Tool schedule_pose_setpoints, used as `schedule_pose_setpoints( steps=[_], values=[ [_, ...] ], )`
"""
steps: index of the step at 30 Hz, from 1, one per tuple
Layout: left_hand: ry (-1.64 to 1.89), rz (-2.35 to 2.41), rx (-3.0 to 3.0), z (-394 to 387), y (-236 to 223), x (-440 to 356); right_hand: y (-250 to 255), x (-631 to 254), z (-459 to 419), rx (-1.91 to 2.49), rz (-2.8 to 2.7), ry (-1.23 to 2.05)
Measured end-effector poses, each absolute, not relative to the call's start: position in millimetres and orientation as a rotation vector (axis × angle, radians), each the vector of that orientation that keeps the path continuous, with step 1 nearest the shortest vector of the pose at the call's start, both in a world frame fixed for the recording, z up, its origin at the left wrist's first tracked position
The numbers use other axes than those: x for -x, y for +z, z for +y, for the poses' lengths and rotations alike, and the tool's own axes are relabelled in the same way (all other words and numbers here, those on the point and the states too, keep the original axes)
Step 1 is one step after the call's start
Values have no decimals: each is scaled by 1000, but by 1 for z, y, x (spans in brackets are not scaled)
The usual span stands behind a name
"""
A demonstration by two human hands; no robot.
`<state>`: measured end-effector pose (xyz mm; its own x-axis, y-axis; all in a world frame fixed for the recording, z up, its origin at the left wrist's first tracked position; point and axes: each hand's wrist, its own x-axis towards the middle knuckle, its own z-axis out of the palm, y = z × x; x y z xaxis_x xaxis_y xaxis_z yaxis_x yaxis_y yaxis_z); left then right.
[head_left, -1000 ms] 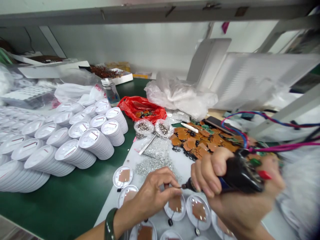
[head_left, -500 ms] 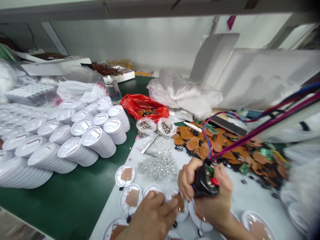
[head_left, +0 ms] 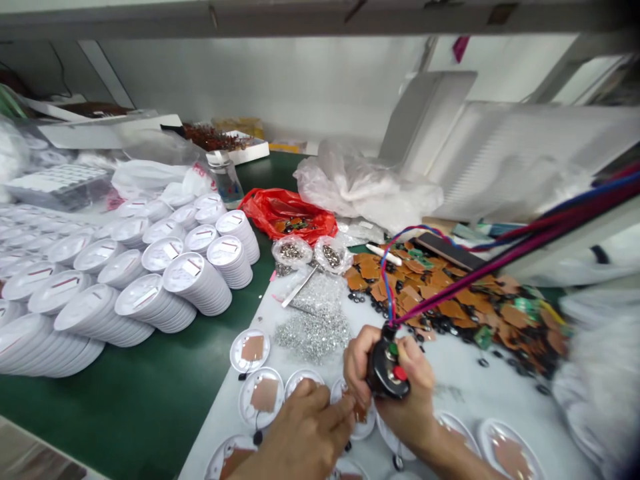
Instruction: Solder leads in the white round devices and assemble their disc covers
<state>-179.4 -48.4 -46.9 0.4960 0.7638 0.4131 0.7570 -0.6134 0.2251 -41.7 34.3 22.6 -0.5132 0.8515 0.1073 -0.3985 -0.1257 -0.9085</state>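
My right hand (head_left: pixel 400 413) grips a black handheld tool (head_left: pixel 387 369) with red and green buttons, and coloured wires (head_left: pixel 480 277) run from it to the upper right. My left hand (head_left: pixel 300 437) lies at the bottom, its fingertips at a white round dish (head_left: pixel 361 425) partly hidden under both hands. A brownish square sits in each nearby dish, as on the dish (head_left: pixel 261 395) left of my hands. Whether my left fingers pinch anything is hidden. Silver rhinestones (head_left: pixel 313 330) lie spread just above my hands.
Brown-orange pieces (head_left: pixel 450 303) and black bits cover the white sheet to the right. Stacks of white discs (head_left: pixel 197 283) fill the green mat (head_left: pixel 125 393) on the left. A red plastic bag (head_left: pixel 285 215), small clear bags (head_left: pixel 290 252) and a crumpled clear bag (head_left: pixel 367 187) lie behind.
My right hand has moved left and down, and the tool has turned so its buttons face me. My left hand has moved down and right, with its fingers now over the dish.
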Motion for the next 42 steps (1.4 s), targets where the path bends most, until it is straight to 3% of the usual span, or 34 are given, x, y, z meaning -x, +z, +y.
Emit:
schedule_pose_setpoints(
  steps=[5, 13, 22, 28, 42],
  values=[
    [796, 1345, -2696, -49, -48, 181, 26, 39, 32, 529, -1304, 1786],
    [778, 1330, -2658, -47, -32, 184, 78, 35, 46, 459, -1059, 1598],
    [708, 1378, -2586, -39, -39, 189, 52, 41, 58, 493, -1090, 1659],
    [897, 1376, -2617, -40, -35, 188, 28, 49, 58, 563, -1067, 1723],
    [850, 1460, -1962, -11, 4, 188, 79, 43, 47, 413, -1064, 1718]
  ],
)
